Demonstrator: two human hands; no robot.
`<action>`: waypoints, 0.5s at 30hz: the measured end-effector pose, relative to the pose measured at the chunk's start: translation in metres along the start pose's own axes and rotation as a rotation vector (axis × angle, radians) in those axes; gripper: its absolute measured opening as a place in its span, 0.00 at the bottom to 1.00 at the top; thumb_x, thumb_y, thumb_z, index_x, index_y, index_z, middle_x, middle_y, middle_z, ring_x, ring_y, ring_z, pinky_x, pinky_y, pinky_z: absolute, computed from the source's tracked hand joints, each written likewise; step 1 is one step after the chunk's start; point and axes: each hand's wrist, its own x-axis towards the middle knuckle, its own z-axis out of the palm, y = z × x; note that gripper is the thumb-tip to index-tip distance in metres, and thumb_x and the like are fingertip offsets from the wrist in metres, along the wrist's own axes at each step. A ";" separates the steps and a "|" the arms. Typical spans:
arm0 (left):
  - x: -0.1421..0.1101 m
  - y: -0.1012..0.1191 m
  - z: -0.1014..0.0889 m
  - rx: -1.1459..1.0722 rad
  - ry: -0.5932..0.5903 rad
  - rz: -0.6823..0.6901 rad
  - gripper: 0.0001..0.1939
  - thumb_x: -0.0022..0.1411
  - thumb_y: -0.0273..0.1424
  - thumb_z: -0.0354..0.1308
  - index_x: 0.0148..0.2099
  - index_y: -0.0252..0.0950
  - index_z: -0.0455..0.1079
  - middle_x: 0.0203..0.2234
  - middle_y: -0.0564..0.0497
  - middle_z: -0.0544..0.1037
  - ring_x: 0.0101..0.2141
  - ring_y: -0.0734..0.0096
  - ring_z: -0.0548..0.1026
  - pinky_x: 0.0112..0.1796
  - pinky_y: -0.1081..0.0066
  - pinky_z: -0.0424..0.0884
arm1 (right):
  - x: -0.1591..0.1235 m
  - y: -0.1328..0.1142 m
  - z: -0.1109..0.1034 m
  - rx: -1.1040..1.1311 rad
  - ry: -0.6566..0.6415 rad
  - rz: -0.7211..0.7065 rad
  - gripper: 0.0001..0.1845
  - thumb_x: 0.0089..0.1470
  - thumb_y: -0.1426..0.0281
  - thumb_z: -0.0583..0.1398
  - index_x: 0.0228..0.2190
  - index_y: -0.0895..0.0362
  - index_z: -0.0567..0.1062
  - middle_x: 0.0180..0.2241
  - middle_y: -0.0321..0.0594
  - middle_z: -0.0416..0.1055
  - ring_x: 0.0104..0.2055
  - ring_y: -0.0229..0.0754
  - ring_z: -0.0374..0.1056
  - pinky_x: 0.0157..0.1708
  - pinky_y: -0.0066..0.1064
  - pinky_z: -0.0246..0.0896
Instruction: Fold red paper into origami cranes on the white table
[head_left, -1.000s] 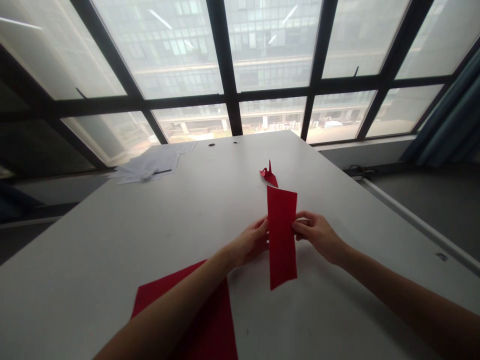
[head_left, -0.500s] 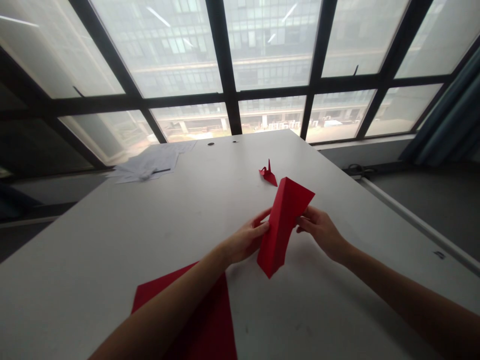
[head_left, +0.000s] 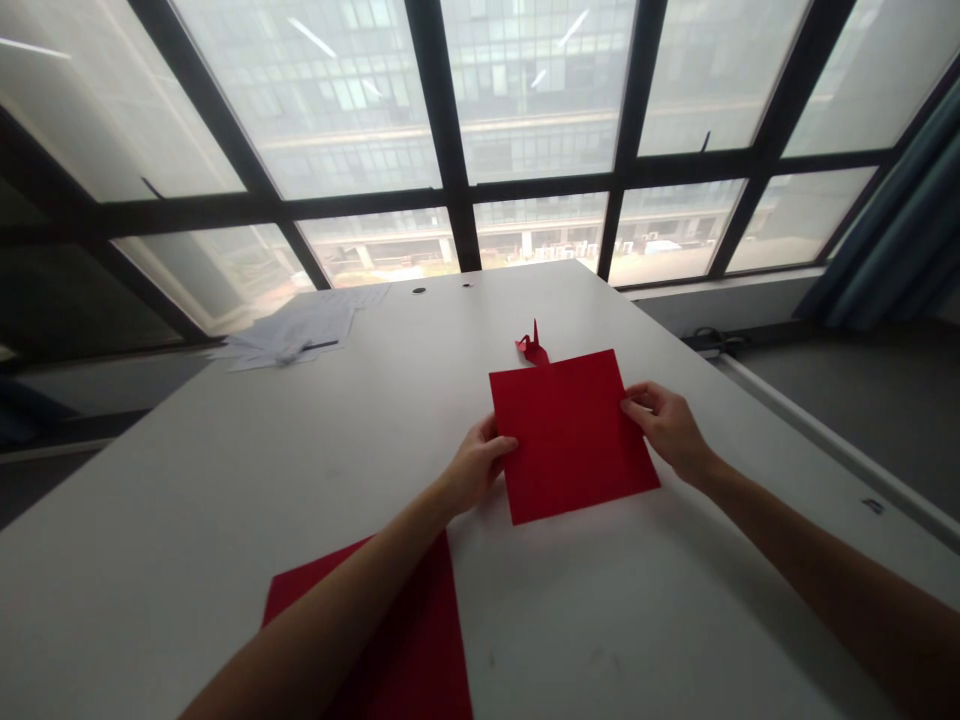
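A square sheet of red paper (head_left: pixel 571 435) is held up above the table, spread out nearly flat and tilted toward me. My left hand (head_left: pixel 478 462) pinches its left edge, with the thumb on the front face and the fingers behind. At the right edge, my right hand (head_left: pixel 667 428) grips the same sheet between thumb and fingers. Just beyond the sheet's top edge stands a folded red paper crane (head_left: pixel 533 348), its lower part hidden by the sheet. More red paper (head_left: pixel 409 640) lies under my left forearm, partly covered by it.
The white table (head_left: pixel 360 440) stretches toward a dark-framed window (head_left: pixel 457 190). Loose white papers (head_left: pixel 300 325) with a pen (head_left: pixel 321 345) on them lie at the far left. A blue curtain (head_left: pixel 855 270) hangs at the right.
The red sheet, bent along creases and seen at a slant before, is now spread flat and facing me. My right hand has moved a little right and up with its edge.
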 end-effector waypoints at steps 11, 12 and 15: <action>0.007 0.005 -0.012 0.257 0.147 0.034 0.21 0.56 0.39 0.69 0.49 0.32 0.77 0.43 0.41 0.81 0.41 0.57 0.80 0.43 0.60 0.75 | 0.011 0.004 -0.016 -0.142 -0.184 -0.041 0.16 0.52 0.56 0.64 0.34 0.56 0.77 0.37 0.44 0.78 0.37 0.49 0.73 0.34 0.38 0.70; 0.007 0.005 -0.015 0.309 0.153 0.032 0.21 0.55 0.38 0.70 0.48 0.32 0.77 0.41 0.41 0.82 0.39 0.57 0.80 0.42 0.60 0.76 | 0.012 0.005 -0.017 -0.134 -0.182 -0.033 0.16 0.52 0.56 0.65 0.35 0.56 0.77 0.37 0.44 0.78 0.37 0.49 0.73 0.34 0.38 0.70; 0.009 0.002 -0.021 0.387 0.213 0.048 0.20 0.52 0.38 0.72 0.43 0.30 0.79 0.36 0.41 0.83 0.36 0.58 0.80 0.39 0.61 0.77 | 0.013 0.006 -0.019 -0.060 -0.185 0.070 0.16 0.52 0.56 0.65 0.37 0.55 0.78 0.37 0.44 0.79 0.37 0.48 0.74 0.35 0.37 0.71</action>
